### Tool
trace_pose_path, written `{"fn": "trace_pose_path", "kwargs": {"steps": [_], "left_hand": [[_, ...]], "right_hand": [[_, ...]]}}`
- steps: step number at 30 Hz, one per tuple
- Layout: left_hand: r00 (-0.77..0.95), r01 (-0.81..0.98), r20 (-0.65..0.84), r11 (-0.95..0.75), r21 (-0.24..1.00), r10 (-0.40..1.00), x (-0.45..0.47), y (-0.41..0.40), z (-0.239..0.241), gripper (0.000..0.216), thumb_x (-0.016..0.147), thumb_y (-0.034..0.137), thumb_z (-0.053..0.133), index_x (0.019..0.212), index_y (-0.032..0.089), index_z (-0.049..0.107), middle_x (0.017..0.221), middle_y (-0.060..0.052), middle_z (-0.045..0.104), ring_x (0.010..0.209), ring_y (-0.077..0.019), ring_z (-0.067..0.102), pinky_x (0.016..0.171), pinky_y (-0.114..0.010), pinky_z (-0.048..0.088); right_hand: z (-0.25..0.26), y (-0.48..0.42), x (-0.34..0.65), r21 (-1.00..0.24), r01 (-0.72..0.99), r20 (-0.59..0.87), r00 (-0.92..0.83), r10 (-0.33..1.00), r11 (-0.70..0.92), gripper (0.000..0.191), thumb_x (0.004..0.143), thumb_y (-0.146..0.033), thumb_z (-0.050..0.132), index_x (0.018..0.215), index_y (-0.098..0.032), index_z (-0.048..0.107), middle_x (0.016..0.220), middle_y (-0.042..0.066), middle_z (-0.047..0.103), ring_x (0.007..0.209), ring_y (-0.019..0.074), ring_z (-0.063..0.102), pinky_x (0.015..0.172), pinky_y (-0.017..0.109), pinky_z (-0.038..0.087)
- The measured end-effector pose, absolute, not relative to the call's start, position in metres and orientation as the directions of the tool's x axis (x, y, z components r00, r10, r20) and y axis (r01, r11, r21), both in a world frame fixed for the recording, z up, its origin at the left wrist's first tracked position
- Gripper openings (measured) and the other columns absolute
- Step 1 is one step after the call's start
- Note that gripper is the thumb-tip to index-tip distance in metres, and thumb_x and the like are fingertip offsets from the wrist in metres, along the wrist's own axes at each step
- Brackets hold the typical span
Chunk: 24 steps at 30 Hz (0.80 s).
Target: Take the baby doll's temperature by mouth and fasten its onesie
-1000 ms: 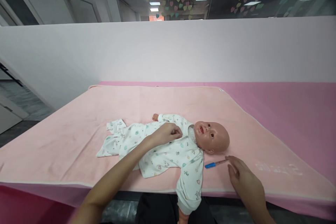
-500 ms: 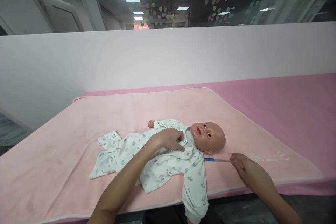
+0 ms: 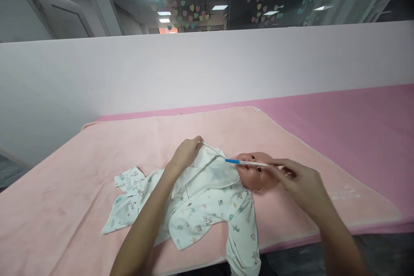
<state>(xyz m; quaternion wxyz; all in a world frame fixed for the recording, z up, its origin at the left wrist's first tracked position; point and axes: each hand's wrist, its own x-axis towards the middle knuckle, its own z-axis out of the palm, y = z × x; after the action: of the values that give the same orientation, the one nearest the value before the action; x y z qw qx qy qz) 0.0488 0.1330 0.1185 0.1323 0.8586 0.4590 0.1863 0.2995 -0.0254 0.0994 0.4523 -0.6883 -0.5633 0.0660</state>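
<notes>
A baby doll (image 3: 255,172) in a white printed romper (image 3: 207,200) lies on its back on a pale pink blanket (image 3: 97,172), head to the right. My left hand (image 3: 186,153) is closed on the romper's upper edge near the collar and holds it lifted away from the chest. My right hand (image 3: 297,179) pinches a thin thermometer with a blue tip (image 3: 246,162). The thermometer is held level above the doll's face, its blue tip pointing left toward the lifted collar opening.
The blanket covers a darker pink padded table (image 3: 355,112) that runs off to the right. A white partition wall (image 3: 194,69) stands right behind it. The table's near edge lies just below the doll's hanging sleeve (image 3: 242,246).
My right hand has picked the thermometer up off the blanket and brought it left over the doll's face. My left hand went from resting on the chest to lifting the romper's collar.
</notes>
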Motion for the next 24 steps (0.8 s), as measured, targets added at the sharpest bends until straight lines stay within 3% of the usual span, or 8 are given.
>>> {"fn": "trace_pose_path", "kwargs": {"steps": [2,4,9,14,17,20,24], "left_hand": [[0.532,0.76,0.239,-0.582,0.29,0.812,0.052,0.125,0.126,0.026,0.088,0.032,0.035,0.095,0.021,0.058,0.071,-0.004,0.063,0.064,-0.0179,0.057,0.056,-0.024,0.036],[0.583,0.745,0.255,-0.633,0.213,0.772,0.056,0.117,0.134,0.026,0.089,0.034,0.035,0.095,0.022,0.057,0.074,-0.004,0.064,0.064,-0.0176,0.058,0.056,-0.024,0.034],[0.635,0.735,0.27,-0.674,0.079,0.724,0.062,0.106,0.14,0.028,0.091,0.035,0.032,0.095,0.023,0.056,0.079,-0.004,0.064,0.062,-0.0154,0.057,0.054,-0.023,0.032],[0.7,0.7,0.242,-0.712,-0.047,0.672,0.065,0.106,0.134,0.025,0.09,0.03,0.035,0.083,0.019,0.056,0.069,-0.004,0.061,0.056,-0.0143,0.054,0.052,-0.024,0.029],[0.694,0.696,0.282,-0.717,-0.028,0.663,0.066,0.106,0.131,0.025,0.091,0.031,0.034,0.086,0.019,0.055,0.072,-0.003,0.062,0.056,-0.0128,0.053,0.051,-0.023,0.03],[0.677,0.69,0.339,-0.723,0.015,0.653,0.066,0.103,0.134,0.028,0.092,0.034,0.03,0.092,0.02,0.054,0.078,-0.002,0.064,0.058,-0.0111,0.055,0.051,-0.022,0.031],[0.69,0.66,0.325,-0.747,0.083,0.646,0.061,0.1,0.145,0.027,0.089,0.042,0.037,0.104,0.025,0.051,0.082,0.001,0.065,0.059,-0.01,0.056,0.052,-0.02,0.034]], "right_hand": [[0.103,-0.004,0.276,-0.64,0.76,0.477,0.275,0.835,0.115,0.025,0.079,-0.038,0.05,0.08,-0.022,0.069,0.076,0.004,0.068,0.066,0.0169,0.06,0.058,0.027,0.044],[0.102,0.014,0.257,-0.546,0.832,0.498,0.226,0.837,0.1,0.021,0.079,-0.028,0.049,0.073,-0.021,0.068,0.074,0.004,0.067,0.065,0.0168,0.059,0.058,0.027,0.041],[0.09,0.052,0.221,-0.284,0.957,0.379,0.049,0.924,0.066,0.027,0.082,-0.013,0.045,0.061,-0.019,0.062,0.058,0.004,0.06,0.051,0.0131,0.053,0.048,0.024,0.029],[0.074,0.08,0.198,-0.109,0.994,0.303,0.048,0.952,-0.015,0.027,0.079,0.0,0.044,0.068,-0.015,0.063,0.07,0.01,0.063,0.056,0.0147,0.056,0.047,0.024,0.026],[0.073,0.083,0.199,-0.17,0.985,0.329,0.07,0.942,-0.014,0.022,0.083,-0.008,0.044,0.075,-0.015,0.062,0.074,0.01,0.064,0.062,0.0155,0.057,0.05,0.024,0.028],[0.083,0.08,0.204,-0.32,0.947,0.346,0.076,0.935,0.042,0.014,0.084,-0.019,0.048,0.088,-0.018,0.061,0.077,0.006,0.065,0.067,0.016,0.057,0.053,0.024,0.03],[0.101,0.071,0.212,-0.474,0.871,0.351,0.048,0.935,0.133,0.018,0.082,-0.018,0.046,0.079,-0.021,0.064,0.077,0.003,0.065,0.068,0.015,0.056,0.057,0.024,0.031]]}}
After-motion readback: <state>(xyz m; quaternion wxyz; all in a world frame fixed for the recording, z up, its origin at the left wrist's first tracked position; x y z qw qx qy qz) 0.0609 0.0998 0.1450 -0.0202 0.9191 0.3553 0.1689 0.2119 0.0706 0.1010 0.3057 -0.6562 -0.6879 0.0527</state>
